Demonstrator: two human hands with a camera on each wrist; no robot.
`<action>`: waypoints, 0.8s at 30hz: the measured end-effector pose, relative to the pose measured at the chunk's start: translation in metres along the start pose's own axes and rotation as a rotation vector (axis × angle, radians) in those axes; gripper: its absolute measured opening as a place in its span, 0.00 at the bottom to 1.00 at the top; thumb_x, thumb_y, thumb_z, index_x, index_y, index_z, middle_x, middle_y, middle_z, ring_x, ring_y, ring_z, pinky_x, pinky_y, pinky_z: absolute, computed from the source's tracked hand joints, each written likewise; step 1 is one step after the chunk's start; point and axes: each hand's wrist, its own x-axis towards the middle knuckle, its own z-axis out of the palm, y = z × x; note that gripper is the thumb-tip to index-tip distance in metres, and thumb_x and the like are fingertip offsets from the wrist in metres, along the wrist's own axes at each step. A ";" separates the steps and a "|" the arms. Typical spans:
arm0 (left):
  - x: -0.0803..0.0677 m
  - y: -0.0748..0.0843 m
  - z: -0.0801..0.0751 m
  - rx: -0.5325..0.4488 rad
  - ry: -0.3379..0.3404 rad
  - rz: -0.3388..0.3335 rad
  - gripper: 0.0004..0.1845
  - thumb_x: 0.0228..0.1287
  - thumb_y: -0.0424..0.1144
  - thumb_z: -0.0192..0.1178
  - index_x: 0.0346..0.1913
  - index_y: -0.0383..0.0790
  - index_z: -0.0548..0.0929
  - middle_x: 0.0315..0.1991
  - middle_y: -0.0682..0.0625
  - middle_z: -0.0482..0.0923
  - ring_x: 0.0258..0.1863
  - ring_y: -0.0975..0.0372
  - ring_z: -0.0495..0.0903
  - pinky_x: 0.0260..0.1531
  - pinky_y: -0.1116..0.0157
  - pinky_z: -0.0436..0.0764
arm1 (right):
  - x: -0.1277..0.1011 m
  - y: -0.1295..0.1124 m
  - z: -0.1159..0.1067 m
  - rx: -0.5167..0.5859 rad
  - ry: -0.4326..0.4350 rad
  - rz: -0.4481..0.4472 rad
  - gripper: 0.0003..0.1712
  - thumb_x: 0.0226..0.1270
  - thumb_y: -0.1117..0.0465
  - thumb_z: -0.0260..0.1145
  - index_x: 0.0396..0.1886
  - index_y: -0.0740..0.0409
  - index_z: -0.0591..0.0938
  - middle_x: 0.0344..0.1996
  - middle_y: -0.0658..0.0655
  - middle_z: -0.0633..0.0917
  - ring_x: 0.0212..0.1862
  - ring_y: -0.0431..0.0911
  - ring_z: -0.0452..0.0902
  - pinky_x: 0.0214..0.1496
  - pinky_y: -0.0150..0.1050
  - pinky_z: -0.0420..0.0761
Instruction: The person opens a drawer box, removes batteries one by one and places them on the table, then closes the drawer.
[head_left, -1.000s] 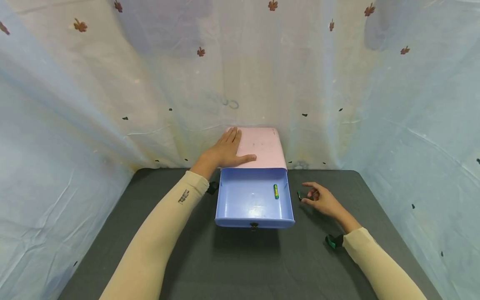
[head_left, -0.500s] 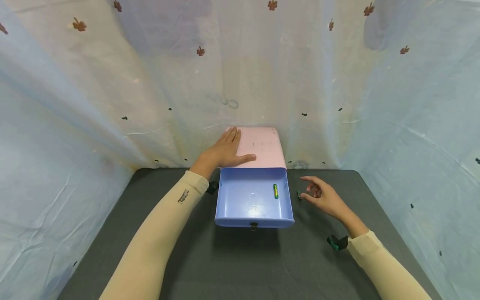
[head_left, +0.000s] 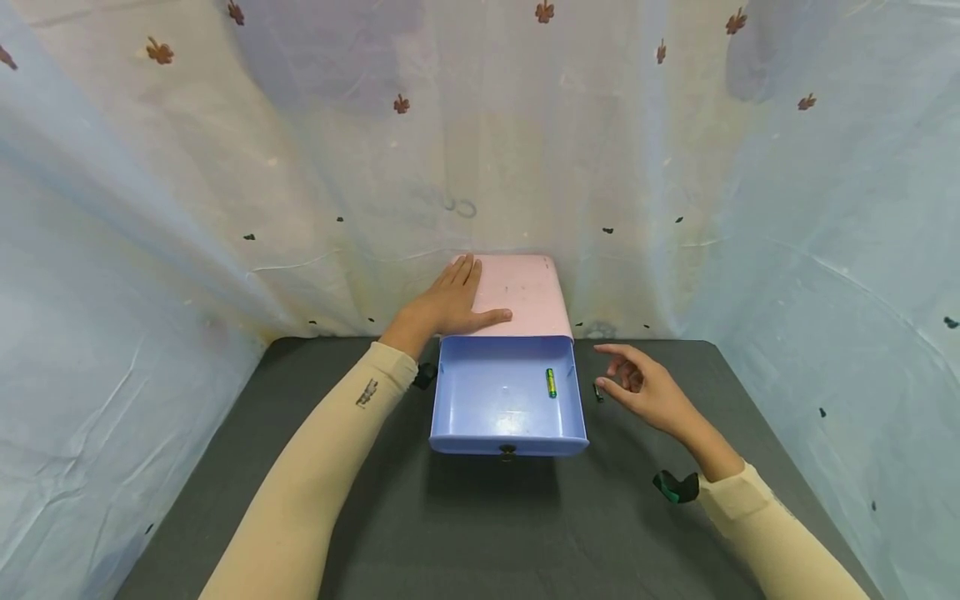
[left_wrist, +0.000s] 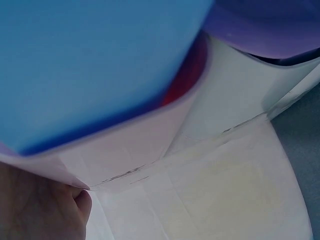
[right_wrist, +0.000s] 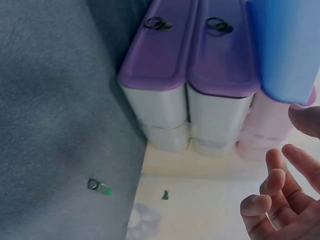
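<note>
Resting flat on the pink box [head_left: 525, 292], the left hand [head_left: 448, 304] is spread, grasping nothing. The right hand [head_left: 645, 392] is held released above the tabletop [head_left: 480, 525], just beside a battery [head_left: 597, 392]; another battery [head_left: 551, 382] lies in the drawer [head_left: 495, 417].

2 beige sleeves [head_left: 322, 467], left bearing a small dark mark [head_left: 367, 392].

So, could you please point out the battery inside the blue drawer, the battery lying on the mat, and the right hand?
battery in the drawer [head_left: 552, 382], head view, middle of its green body.
battery on the mat [head_left: 597, 392], head view, middle of its dark body.
right hand [head_left: 647, 389], head view, middle of the hand.
</note>
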 end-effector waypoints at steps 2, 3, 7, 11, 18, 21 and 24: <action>0.000 0.000 0.000 0.000 0.001 -0.001 0.68 0.68 0.84 0.43 0.87 0.33 0.32 0.88 0.37 0.24 0.87 0.48 0.25 0.85 0.57 0.31 | 0.000 -0.004 -0.001 0.009 0.004 -0.011 0.29 0.75 0.61 0.74 0.73 0.52 0.78 0.41 0.52 0.81 0.29 0.43 0.71 0.30 0.35 0.73; 0.000 0.000 0.000 0.001 0.000 -0.001 0.68 0.68 0.84 0.42 0.87 0.33 0.32 0.88 0.37 0.24 0.87 0.48 0.25 0.85 0.57 0.31 | 0.000 -0.006 -0.001 0.012 0.007 -0.017 0.29 0.75 0.62 0.74 0.73 0.52 0.78 0.41 0.52 0.81 0.29 0.43 0.71 0.30 0.36 0.73; 0.001 0.000 0.000 -0.001 0.000 0.001 0.68 0.68 0.84 0.42 0.87 0.33 0.32 0.87 0.37 0.24 0.87 0.49 0.25 0.85 0.57 0.30 | 0.002 -0.017 -0.002 0.027 0.017 -0.045 0.30 0.75 0.63 0.74 0.73 0.51 0.79 0.41 0.52 0.81 0.30 0.43 0.71 0.30 0.35 0.73; 0.002 -0.001 0.000 0.003 0.002 0.003 0.68 0.68 0.84 0.42 0.87 0.32 0.32 0.87 0.37 0.24 0.87 0.48 0.25 0.85 0.57 0.30 | 0.003 -0.029 -0.002 0.026 0.019 -0.065 0.30 0.73 0.63 0.75 0.73 0.52 0.79 0.41 0.54 0.82 0.30 0.42 0.71 0.30 0.35 0.73; 0.001 -0.001 0.000 0.002 0.003 0.006 0.68 0.69 0.83 0.43 0.86 0.32 0.33 0.87 0.36 0.24 0.87 0.48 0.25 0.85 0.56 0.31 | 0.005 -0.046 0.000 0.027 0.016 -0.079 0.31 0.71 0.63 0.77 0.72 0.52 0.79 0.42 0.55 0.82 0.31 0.47 0.73 0.30 0.35 0.73; 0.001 0.000 0.000 0.005 0.001 0.008 0.68 0.69 0.83 0.43 0.86 0.32 0.32 0.87 0.36 0.24 0.87 0.48 0.25 0.85 0.56 0.31 | 0.005 -0.053 0.002 0.017 0.002 -0.075 0.32 0.71 0.62 0.78 0.72 0.54 0.79 0.42 0.53 0.81 0.32 0.50 0.73 0.31 0.36 0.73; 0.001 0.000 0.000 0.005 -0.001 0.008 0.67 0.69 0.83 0.43 0.86 0.32 0.32 0.87 0.36 0.25 0.87 0.48 0.25 0.85 0.56 0.31 | 0.006 -0.059 0.003 -0.008 -0.012 -0.076 0.33 0.70 0.60 0.78 0.72 0.56 0.79 0.42 0.51 0.81 0.32 0.48 0.72 0.31 0.35 0.73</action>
